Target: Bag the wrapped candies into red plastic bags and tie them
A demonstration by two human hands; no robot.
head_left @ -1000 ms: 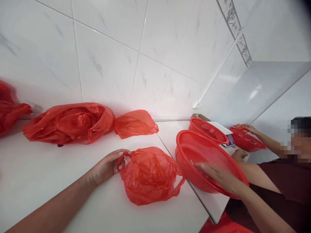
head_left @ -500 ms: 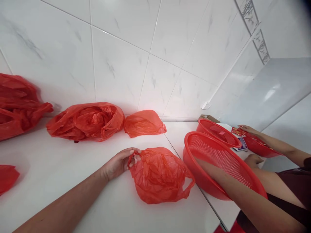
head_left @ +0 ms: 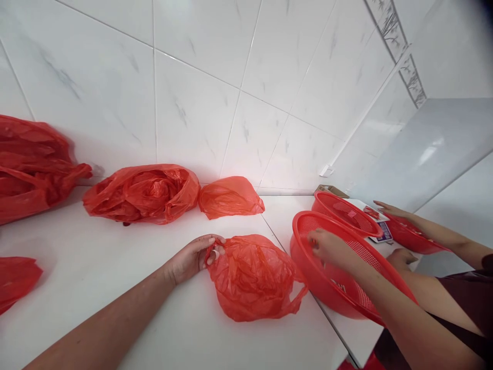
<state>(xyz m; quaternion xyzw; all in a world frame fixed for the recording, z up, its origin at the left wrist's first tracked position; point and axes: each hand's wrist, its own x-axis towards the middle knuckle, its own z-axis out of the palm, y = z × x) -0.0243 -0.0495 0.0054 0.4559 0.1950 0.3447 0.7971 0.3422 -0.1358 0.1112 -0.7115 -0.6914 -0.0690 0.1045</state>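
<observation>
On the white table lies a thin red plastic bag (head_left: 254, 277), crumpled, with one handle loop toward the basket. My left hand (head_left: 202, 253) pinches its other handle between thumb and fingers. A large red plastic basket (head_left: 298, 246) with perforated sides stands just right of the bag. Over its inside is my right hand (head_left: 327, 247), raised above the bottom with the fingers curled together. What those fingers hold, if anything, I cannot make out. Small pale items (head_left: 339, 285) lie low in the basket, partly hidden by my forearm.
Along the tiled wall sit a flat red bag (head_left: 231, 198), a full red bag (head_left: 144, 192) and a larger one (head_left: 31, 169). Another red piece (head_left: 17, 282) lies left. Beyond my basket are a second red basket (head_left: 346, 208) and a co-worker's hands (head_left: 400, 257) at a third.
My right hand has come up from deep inside the basket and now shows near its far left rim. My left hand still grips the bag handle. The view has shifted slightly.
</observation>
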